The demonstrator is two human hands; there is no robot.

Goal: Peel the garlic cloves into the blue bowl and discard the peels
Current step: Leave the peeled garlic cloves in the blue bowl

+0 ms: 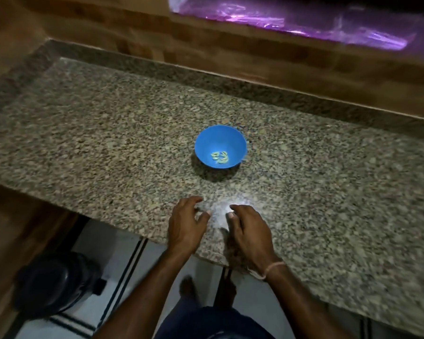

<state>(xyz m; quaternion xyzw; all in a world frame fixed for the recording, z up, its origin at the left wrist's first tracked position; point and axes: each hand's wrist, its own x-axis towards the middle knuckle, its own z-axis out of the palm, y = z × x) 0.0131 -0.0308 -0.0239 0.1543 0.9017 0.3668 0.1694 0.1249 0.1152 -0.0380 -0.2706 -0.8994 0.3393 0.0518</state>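
Left grip (187,222) and right grip (249,228) are lying loose, empty; beyond them, one blue bowl (220,138) is holding roughly five cloves (219,157).

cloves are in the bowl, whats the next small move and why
Probably draw the left hand and right hand together to gather any peels off the counter: peeled cloves lie in the blue bowl, and the hands flank a glare patch, holding nothing visible. The glare hides whether peels lie there.

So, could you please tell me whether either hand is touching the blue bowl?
Apart. The head view shows bare granite counter between the blue bowl and the left hand and right hand near the front edge.
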